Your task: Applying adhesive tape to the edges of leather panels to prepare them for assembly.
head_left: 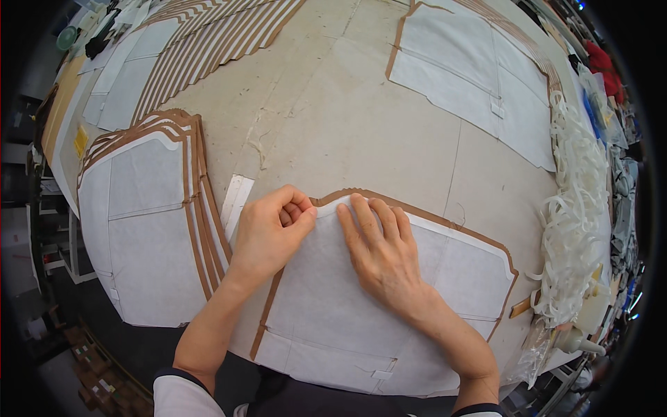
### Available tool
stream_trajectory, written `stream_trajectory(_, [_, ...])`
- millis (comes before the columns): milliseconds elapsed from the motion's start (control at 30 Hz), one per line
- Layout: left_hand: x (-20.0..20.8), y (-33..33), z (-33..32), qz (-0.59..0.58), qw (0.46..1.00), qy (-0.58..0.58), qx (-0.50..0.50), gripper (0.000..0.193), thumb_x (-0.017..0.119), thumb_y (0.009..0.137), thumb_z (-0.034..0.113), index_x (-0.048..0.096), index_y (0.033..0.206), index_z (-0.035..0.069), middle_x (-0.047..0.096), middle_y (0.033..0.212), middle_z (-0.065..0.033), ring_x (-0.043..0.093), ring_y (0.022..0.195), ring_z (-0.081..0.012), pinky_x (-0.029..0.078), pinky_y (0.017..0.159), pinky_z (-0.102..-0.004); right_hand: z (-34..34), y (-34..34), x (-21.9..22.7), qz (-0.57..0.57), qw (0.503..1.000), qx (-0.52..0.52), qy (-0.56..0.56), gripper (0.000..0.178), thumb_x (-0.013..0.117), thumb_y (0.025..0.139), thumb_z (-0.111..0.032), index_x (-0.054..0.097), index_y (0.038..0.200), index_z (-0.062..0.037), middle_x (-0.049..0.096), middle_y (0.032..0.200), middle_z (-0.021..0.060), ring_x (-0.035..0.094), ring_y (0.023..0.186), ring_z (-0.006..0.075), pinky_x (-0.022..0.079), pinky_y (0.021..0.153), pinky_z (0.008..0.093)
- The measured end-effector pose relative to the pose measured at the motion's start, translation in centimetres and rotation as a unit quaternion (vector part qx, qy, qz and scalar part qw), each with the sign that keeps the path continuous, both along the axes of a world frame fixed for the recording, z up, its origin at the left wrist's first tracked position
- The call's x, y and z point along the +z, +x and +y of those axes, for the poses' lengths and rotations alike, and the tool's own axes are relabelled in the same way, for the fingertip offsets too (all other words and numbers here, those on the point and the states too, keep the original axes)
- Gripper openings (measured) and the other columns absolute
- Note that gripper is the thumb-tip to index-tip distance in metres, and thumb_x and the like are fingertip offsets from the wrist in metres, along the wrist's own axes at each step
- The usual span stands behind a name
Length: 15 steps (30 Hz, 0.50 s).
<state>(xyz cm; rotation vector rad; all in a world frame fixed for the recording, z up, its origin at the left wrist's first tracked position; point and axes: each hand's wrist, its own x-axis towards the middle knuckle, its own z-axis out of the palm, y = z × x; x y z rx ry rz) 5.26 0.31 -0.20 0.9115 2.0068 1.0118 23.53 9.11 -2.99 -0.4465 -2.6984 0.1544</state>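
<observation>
A white-faced fabric panel (313,299) with a brown border lies in front of me on the table. A narrow white tape (445,231) follows its curved far edge, just inside the brown border. At the panel's far left corner, my left hand (274,226) is closed, thumb and forefinger pinched together at the tape's end. What sits between those fingertips is mostly hidden. My right hand (382,254) lies flat on the panel, fingers stretched out and slightly spread, fingertips on the tape near the curve.
Left of me is a stack of similar panels (149,222). More panels (215,52) lie fanned out at the far left, others (465,62) at the far right. A tangle of white tape (573,229) heaps along the right edge, near a pale bottle (577,342) with a nozzle.
</observation>
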Motion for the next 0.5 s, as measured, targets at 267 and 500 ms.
stream_trajectory(267, [0.5, -0.3, 0.3, 0.046, 0.998, -0.021, -0.024, 0.012, 0.072, 0.09, 0.01, 0.068, 0.088, -0.001, 0.063, 0.068, 0.0006, 0.053, 0.061, -0.0036, 0.044, 0.057, -0.0219, 0.5, -0.4, 0.4, 0.018, 1.0, 0.014, -0.004, 0.044, 0.066, 0.077, -0.005, 0.064, 0.119, 0.0081, 0.059, 0.125, 0.0212, 0.057, 0.113, 0.0343, 0.048, 0.094, 0.0456])
stream_trajectory(500, [-0.3, -0.1, -0.3, 0.075, 0.997, 0.022, -0.027, 0.01, 0.072, 0.086, 0.007, 0.067, 0.088, -0.001, 0.065, 0.07, -0.0065, 0.059, 0.057, -0.0117, 0.046, 0.052, -0.0282, -0.2, -1.2, -0.2, 0.048, 0.997, 0.053, -0.03, 0.045, 0.065, 0.077, -0.005, 0.063, 0.119, 0.011, 0.058, 0.123, 0.0211, 0.056, 0.115, 0.0341, 0.048, 0.095, 0.0459])
